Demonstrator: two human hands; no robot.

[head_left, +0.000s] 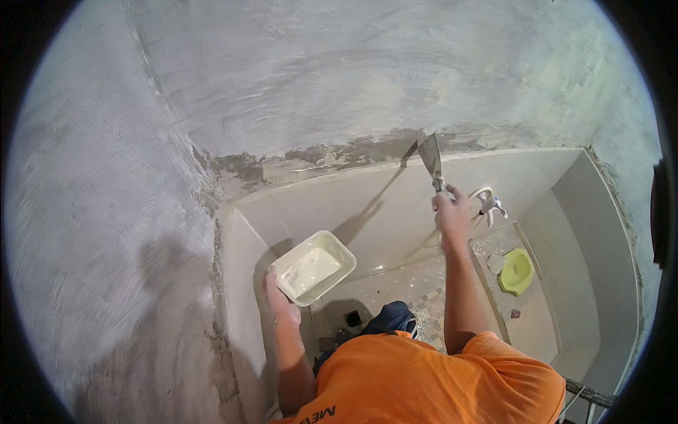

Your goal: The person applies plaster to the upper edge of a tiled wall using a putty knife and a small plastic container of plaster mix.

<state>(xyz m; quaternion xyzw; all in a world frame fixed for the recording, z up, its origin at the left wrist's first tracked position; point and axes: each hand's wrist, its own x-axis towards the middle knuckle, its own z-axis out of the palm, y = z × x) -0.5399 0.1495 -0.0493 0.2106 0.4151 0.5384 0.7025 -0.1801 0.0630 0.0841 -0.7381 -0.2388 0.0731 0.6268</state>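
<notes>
Evidently gripping the putty knife (pixel 433 162) by its handle (pixel 438 184) in the right hand (pixel 453 210), aiming the broad blade (pixel 429 151) at the rough bare strip (pixel 318 157) along the foot of the plastered wall (pixel 353 78), presumably stretching forward to reach above the smooth wall panels (pixel 318 198), though leaving contact between edge and wall impossible to tell. Meanwhile clasping the cream plastic tub (pixel 330 285) by its left side in the left hand (pixel 278 298), partly hiding that grip beneath it, and holding it mouth up, lower and left of the knife, probably to stop the pale paste (pixel 311 267) inside spilling and have it within easy reach.
</notes>
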